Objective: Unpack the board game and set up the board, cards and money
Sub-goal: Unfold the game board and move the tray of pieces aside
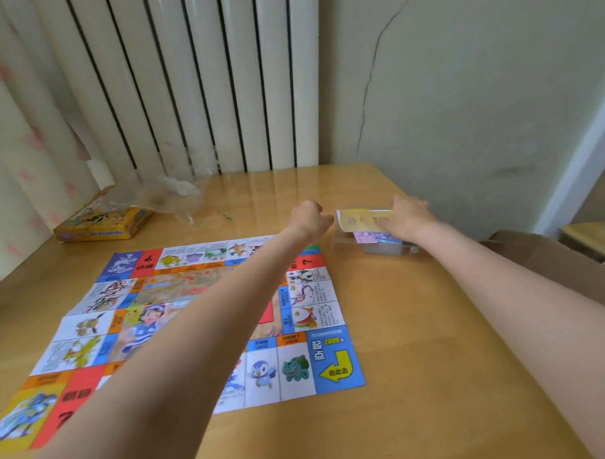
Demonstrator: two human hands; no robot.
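Yellow banknote (360,218) lengthwise left-right

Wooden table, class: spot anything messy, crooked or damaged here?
A crumpled clear plastic wrapper lies loose at the wooden table's far left, partly over the yellow game box. The wall behind has a long crack.

A glossy light-brown wooden table (417,328) carries everything. A colourful paper game board (307,298), printed with cartoon creatures and a blue corner square with a yellow arrow, lies flat over its left half. At the far left corner sits a flat yellow cardboard game box (98,226), with a crumpled clear plastic wrapper (159,196) resting partly on it and partly on the table. Beyond the board's far right corner stands a small clear plastic case (380,249), just beside the board.
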